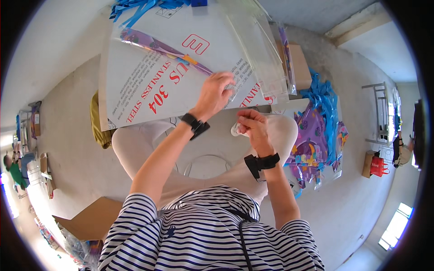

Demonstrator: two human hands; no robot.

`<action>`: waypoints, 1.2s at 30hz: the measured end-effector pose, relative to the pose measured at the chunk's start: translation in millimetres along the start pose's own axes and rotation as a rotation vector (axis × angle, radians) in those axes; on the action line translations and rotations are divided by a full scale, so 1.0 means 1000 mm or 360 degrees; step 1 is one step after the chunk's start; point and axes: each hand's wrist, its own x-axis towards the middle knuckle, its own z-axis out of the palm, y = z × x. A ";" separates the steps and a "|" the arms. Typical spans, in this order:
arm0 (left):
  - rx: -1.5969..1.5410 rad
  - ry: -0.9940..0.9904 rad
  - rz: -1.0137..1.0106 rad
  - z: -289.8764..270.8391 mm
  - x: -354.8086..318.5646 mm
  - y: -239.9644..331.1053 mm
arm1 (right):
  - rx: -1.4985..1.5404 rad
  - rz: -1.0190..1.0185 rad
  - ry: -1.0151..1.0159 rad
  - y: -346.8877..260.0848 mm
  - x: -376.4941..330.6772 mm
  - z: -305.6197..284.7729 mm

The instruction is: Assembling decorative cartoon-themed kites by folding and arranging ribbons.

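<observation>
My left hand [216, 92] rests on the near end of a long clear-wrapped purple packet [162, 49] that lies across a white printed cardboard sheet [135, 86]; its fingers press down on the wrapper's end. My right hand [253, 126] is held just below it, above my lap, pinching a small piece of clear film [236, 130] between the fingertips. Both wrists wear black bands.
A stack of clear plastic bags [260, 49] lies on the sheet's right side. Blue ribbons [135, 9] sit at the far edge. Purple decorated packets and blue ribbons [316, 135] are piled on my right. A brown cardboard box [92, 219] lies on the floor at lower left.
</observation>
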 end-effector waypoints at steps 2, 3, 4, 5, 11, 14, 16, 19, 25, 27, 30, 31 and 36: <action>-0.0465 -0.0375 -0.0476 -0.010 -0.025 0.017 | 0.0086 -0.0052 -0.0061 -0.011 -0.003 0.007; -0.0920 -0.0732 -0.0945 -0.016 -0.036 0.023 | 0.0086 -0.0055 -0.0074 -0.016 -0.004 0.012; -0.0917 -0.0725 -0.0948 -0.016 -0.050 0.023 | 0.0068 -0.0061 -0.0082 -0.019 -0.005 0.018; -0.1154 -0.0730 -0.0993 -0.014 -0.064 0.020 | 0.0050 -0.0069 -0.0089 -0.021 -0.005 0.022; -0.1382 -0.0588 -0.1004 -0.010 -0.084 0.018 | -0.0002 -0.0064 -0.0096 -0.018 -0.003 0.028; -0.1121 -0.0577 -0.1022 -0.009 -0.085 0.019 | -0.0092 -0.0069 -0.0030 -0.016 -0.002 0.020; -0.1070 -0.0449 -0.1056 -0.010 -0.091 0.014 | -0.0166 -0.0090 0.0009 -0.017 0.000 0.015; -0.0931 -0.0388 -0.1073 -0.012 -0.098 0.004 | -0.0186 -0.0123 0.0028 -0.018 0.003 0.008; 0.0421 -0.0807 -0.0693 -0.003 -0.105 0.016 | -0.1021 -0.0489 0.0139 -0.015 0.008 0.004; 0.0408 -0.0649 -0.0559 0.001 -0.109 0.017 | -0.1414 -0.0754 0.0134 -0.013 0.011 0.006; 0.0367 -0.0575 -0.0490 0.003 -0.111 0.017 | -0.2331 -0.1194 0.0136 -0.011 0.018 0.015; 0.0338 -0.0659 -0.0552 0.003 -0.109 0.018 | -0.2328 -0.1201 0.0135 -0.009 0.019 0.018; 0.0484 -0.0706 -0.0455 0.002 -0.105 0.025 | -0.2775 -0.1203 0.0128 0.003 0.033 0.029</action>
